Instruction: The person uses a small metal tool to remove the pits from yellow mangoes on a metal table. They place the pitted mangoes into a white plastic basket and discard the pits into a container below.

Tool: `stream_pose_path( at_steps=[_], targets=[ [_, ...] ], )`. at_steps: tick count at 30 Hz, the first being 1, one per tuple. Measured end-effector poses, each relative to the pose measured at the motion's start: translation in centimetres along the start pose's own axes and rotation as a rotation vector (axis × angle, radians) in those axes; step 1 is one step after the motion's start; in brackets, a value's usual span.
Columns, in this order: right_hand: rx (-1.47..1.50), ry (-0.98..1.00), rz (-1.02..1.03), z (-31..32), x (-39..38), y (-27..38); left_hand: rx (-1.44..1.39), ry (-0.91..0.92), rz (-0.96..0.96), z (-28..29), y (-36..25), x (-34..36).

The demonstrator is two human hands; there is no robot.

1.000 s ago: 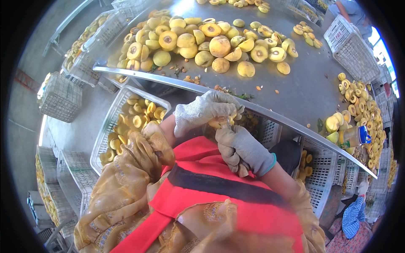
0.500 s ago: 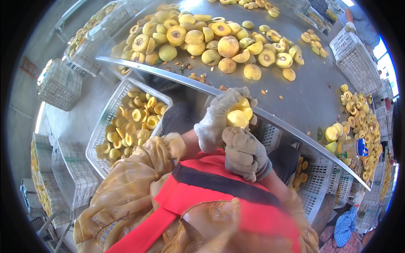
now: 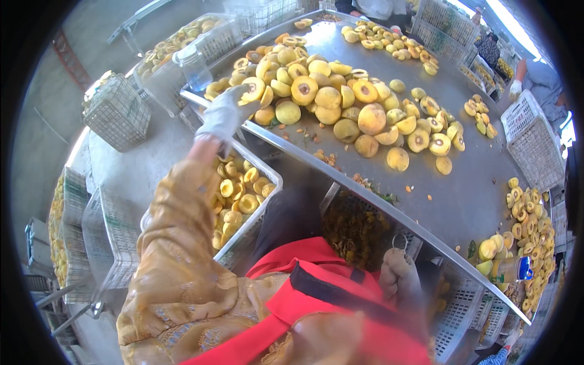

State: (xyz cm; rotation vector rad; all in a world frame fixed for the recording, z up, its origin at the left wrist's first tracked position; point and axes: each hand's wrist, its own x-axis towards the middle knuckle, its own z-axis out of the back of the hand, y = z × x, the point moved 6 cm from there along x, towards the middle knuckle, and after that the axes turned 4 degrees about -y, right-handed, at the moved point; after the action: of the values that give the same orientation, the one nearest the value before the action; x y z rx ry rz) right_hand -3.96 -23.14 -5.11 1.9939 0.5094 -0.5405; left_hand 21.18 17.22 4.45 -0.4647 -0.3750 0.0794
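My left hand (image 3: 225, 115), in a pale grey glove, reaches to the table's left edge. Its fingers are apart against a yellow peach half (image 3: 253, 89) at the end of a heap of halved and whole peaches (image 3: 328, 97). Whether they grip it is not plain. My right hand (image 3: 398, 277), also gloved, is low by my red apron (image 3: 322, 292), fingers curled around a tool with a metal ring (image 3: 399, 241) sticking up; its handle is hidden. Under my left arm a white crate (image 3: 272, 176) holds hollowed peach halves (image 3: 246, 204).
The metal table (image 3: 359, 182) has a raised front edge. A clear plastic jug (image 3: 193, 68) stands at its left corner, a blue-lidded jar (image 3: 511, 269) lies at the right. Dark scraps (image 3: 353, 228) fill a space below the edge. Stacked crates (image 3: 118, 112) and co-workers surround the table.
My left hand has gone from my lap to the far left, against the heap. The yellow fruit is out of both hands. My right hand has dropped right, its ring tool now showing. The view has shifted.
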Motion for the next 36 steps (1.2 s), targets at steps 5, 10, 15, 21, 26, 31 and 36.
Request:
stream_pose_path(
  at_steps=[5, 10, 15, 21, 26, 31, 36],
  targets=[
    [-0.004, -0.065, 0.0, -1.5, 0.3, 0.2, 0.505, -0.049, 0.023, -5.7, -0.6, 3.4],
    [-0.036, -0.129, 0.021, 0.2, -0.8, -0.4, 0.162, -0.008, 0.052, -8.2, 0.7, 4.7],
    [-0.042, -0.061, 0.008, 0.3, 0.5, -1.1, -0.1, 0.223, -0.192, -10.7, 1.5, 1.7],
    [-0.194, 0.058, 0.165, -1.6, 2.1, 1.3, -0.784, 0.34, -0.026, -11.7, -5.3, -2.8],
    [-0.197, -0.086, 0.197, -4.0, 1.7, 4.9, -1.839, 0.774, 0.189, -9.4, -15.5, -11.5],
    [-0.108, 0.105, 0.435, -7.1, 3.2, 6.7, -1.811, 0.924, 0.261, -10.4, -19.2, -18.0],
    [-0.077, 0.088, 0.38, -8.2, 2.4, 6.0, -1.653, 1.021, 0.205, -10.6, -17.8, -19.6]
  ],
)
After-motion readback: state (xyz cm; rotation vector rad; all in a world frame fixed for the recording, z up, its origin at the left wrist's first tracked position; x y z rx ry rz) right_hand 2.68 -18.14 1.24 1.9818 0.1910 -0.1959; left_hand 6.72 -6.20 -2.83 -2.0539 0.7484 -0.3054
